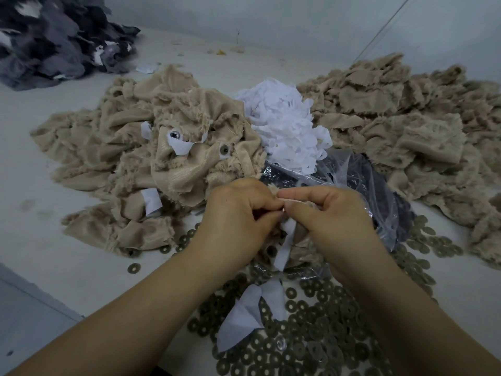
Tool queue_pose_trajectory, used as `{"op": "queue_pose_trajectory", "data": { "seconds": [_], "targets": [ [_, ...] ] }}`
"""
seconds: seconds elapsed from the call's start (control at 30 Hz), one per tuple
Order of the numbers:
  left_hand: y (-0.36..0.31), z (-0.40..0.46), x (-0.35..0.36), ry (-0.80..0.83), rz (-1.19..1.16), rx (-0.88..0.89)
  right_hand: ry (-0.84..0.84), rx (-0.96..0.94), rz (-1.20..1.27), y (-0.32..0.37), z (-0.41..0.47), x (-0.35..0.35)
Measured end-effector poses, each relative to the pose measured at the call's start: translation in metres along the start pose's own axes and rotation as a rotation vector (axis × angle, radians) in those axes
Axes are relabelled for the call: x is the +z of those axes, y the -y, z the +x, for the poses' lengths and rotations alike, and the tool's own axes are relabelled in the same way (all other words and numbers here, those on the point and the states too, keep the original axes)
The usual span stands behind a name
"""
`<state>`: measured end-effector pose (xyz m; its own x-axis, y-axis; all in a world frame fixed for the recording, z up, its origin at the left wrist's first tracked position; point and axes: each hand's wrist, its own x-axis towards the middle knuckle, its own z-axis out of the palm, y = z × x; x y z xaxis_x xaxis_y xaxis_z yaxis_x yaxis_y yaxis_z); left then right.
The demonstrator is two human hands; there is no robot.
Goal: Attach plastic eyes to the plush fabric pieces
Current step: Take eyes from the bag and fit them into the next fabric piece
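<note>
My left hand point(235, 221) and my right hand point(333, 221) meet at the centre, both pinched on one tan plush piece point(301, 240) with a white backing strip point(284, 248) hanging from it. A small shiny part shows between my fingertips; what it is cannot be told. Behind my left hand lies a heap of tan plush pieces point(135, 164); two of them show fitted eyes point(224, 150) on their backs. A second tan heap point(401, 126) lies at the right.
Several dark ring washers point(320, 329) cover the table in front of me. A clear plastic bag of dark parts point(379, 191) sits behind my right hand. White fabric cutouts point(284, 128) are piled at centre back, and grey fabric pieces point(54, 36) at far left.
</note>
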<state>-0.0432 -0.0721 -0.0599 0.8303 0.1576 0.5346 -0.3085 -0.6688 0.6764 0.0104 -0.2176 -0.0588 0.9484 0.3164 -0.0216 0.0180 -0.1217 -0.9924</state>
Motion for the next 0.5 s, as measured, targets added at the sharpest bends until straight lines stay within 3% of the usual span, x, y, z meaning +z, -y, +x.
{"op": "queue_pose_trajectory", "data": {
  "seconds": [0.2, 0.5],
  "targets": [
    [0.0039, 0.0007, 0.0018, 0.019, -0.056, -0.044, 0.044, 0.072, 0.112, -0.0049, -0.0011, 0.0039],
    [0.0087, 0.0005, 0.0056, 0.024, -0.092, 0.009, 0.031, -0.035, 0.012, -0.0037, -0.0040, 0.0054]
  ]
}}
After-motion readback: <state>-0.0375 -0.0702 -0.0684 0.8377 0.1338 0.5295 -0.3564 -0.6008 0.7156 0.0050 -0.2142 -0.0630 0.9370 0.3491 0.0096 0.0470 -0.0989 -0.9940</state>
